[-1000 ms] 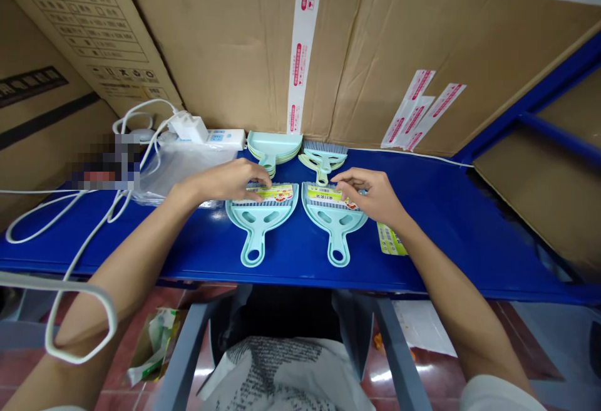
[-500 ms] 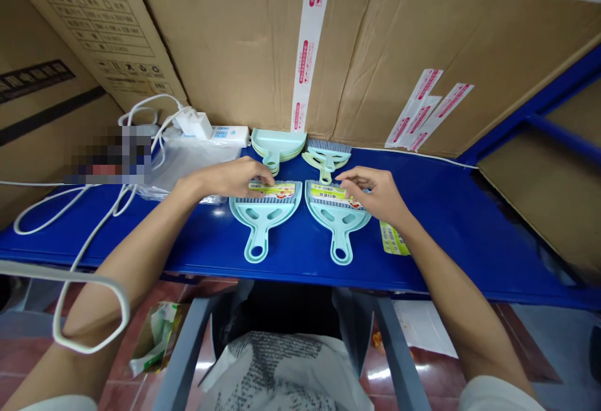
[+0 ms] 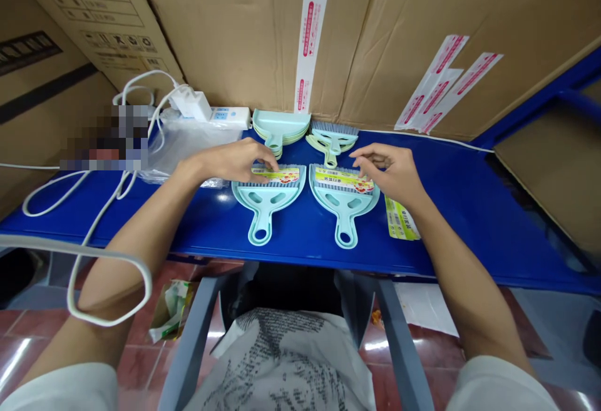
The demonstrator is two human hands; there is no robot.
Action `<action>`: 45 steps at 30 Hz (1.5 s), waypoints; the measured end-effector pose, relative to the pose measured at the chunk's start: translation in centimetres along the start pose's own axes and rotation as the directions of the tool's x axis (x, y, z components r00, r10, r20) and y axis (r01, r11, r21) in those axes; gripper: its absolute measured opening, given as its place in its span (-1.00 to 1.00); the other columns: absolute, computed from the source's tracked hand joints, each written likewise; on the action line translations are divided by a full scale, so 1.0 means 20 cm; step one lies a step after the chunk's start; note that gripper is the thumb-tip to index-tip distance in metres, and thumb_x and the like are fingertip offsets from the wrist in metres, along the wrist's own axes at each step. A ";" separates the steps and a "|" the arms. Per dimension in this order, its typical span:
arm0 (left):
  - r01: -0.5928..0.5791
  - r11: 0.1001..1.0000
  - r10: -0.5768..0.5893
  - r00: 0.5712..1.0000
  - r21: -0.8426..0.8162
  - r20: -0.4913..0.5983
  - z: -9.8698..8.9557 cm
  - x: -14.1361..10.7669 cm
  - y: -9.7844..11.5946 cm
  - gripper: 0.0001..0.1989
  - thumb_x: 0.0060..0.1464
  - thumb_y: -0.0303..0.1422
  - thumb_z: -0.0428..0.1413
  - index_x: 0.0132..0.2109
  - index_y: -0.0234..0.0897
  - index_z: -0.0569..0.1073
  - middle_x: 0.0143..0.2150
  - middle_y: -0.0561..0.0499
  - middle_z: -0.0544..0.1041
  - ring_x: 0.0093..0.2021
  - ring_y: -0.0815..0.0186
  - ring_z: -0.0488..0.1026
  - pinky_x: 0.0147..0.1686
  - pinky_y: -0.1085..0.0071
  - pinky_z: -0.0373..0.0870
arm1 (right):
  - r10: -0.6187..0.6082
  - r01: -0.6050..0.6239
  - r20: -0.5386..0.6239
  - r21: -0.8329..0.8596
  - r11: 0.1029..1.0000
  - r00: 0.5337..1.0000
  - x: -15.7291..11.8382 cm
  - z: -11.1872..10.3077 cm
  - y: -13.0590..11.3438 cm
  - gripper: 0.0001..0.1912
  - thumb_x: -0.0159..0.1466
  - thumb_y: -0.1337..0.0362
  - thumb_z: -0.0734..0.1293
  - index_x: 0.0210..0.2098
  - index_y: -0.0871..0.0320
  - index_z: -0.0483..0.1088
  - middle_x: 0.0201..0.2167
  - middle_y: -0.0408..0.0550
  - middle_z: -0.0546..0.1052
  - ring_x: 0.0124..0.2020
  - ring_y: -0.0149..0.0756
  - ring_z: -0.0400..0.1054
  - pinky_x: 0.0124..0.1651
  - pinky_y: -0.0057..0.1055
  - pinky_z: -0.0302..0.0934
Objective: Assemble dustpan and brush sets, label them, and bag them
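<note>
Two pale mint dustpan-and-brush sets lie side by side, handles toward me. Each brush nests in its dustpan and carries a yellow-and-white label across its grey bristles. My left hand (image 3: pixel 245 159) rests over the upper left part of the left set (image 3: pixel 266 200), fingertips at its label (image 3: pixel 286 175) and not wrapped round anything. Over the upper right edge of the right set (image 3: pixel 345 204) hovers my right hand (image 3: pixel 393 170), fingers loosely bent and apart, nothing visible between them. The right set's label (image 3: pixel 340 178) shows almost whole.
Behind the sets are stacked dustpans (image 3: pixel 280 124) and stacked brushes (image 3: pixel 334 140). Clear plastic bags (image 3: pixel 181 145), a power strip (image 3: pixel 231 116) and white cables occupy the left. Loose yellow-green labels (image 3: pixel 401 220) lie near my right wrist. Cardboard (image 3: pixel 253 29) walls the back of the blue table (image 3: pixel 469 210).
My right hand has lifted off the right set's label and shifted rightward, uncovering it. My left hand stays at the left set. The whole view has tilted slightly.
</note>
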State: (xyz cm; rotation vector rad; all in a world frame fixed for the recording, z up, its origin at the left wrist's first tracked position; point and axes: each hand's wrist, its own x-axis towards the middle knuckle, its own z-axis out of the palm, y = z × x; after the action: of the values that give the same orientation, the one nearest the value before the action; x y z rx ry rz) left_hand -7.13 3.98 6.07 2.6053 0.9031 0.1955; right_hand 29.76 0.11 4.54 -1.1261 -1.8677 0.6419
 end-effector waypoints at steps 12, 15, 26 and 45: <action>-0.063 0.992 0.041 0.980 -0.110 -0.193 -0.09 -0.06 0.03 -0.71 0.26 -0.12 0.25 -0.08 -0.20 0.74 -0.04 -0.10 0.75 -0.06 0.17 0.69 0.03 0.30 0.55 | -0.020 0.017 -0.032 -0.082 0.996 0.999 0.02 -0.06 0.06 -0.83 0.35 0.21 0.44 -0.14 0.10 0.67 -0.30 -0.01 0.70 -0.42 -0.27 0.55 -0.34 -0.30 0.45; -0.014 0.999 0.001 0.951 -0.042 -0.308 -0.09 -0.05 0.03 -0.70 0.29 -0.14 0.20 -0.13 -0.24 0.72 -0.12 -0.11 0.76 -0.14 0.20 0.68 -0.04 0.32 0.54 | -0.037 0.049 0.055 -0.238 0.970 0.998 0.05 -0.13 0.13 -0.80 0.33 0.19 0.46 -0.11 0.07 0.69 -0.27 -0.02 0.73 -0.31 -0.19 0.59 -0.26 -0.26 0.47; 0.294 0.892 -0.021 0.785 0.343 -0.619 0.05 0.01 -0.08 -0.68 0.30 -0.24 0.08 -0.11 -0.21 0.72 -0.43 -0.03 0.64 -0.35 0.16 0.61 -0.09 0.18 0.49 | -0.058 0.160 0.263 -0.387 0.908 0.963 0.08 -0.17 0.25 -0.57 0.36 -0.10 0.43 0.03 0.04 0.67 -0.07 0.06 0.72 -0.10 -0.04 0.57 -0.06 -0.13 0.42; 0.283 0.865 0.060 0.762 0.415 -0.645 0.09 0.03 -0.07 -0.64 0.36 -0.22 0.03 -0.12 -0.24 0.70 -0.49 -0.01 0.58 -0.44 0.20 0.55 -0.17 0.19 0.48 | -0.211 0.460 0.831 -0.059 0.886 0.514 -0.20 -0.05 -0.27 -0.67 0.40 0.01 0.53 -0.36 0.11 0.60 -0.50 -0.18 0.48 -0.47 -0.37 0.33 -0.34 -0.37 0.02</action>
State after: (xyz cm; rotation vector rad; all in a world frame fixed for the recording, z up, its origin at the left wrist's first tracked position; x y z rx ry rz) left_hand -7.02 4.88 3.87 2.9697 1.5127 1.0041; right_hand 29.11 -5.86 7.55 -0.5689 -2.9725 0.7450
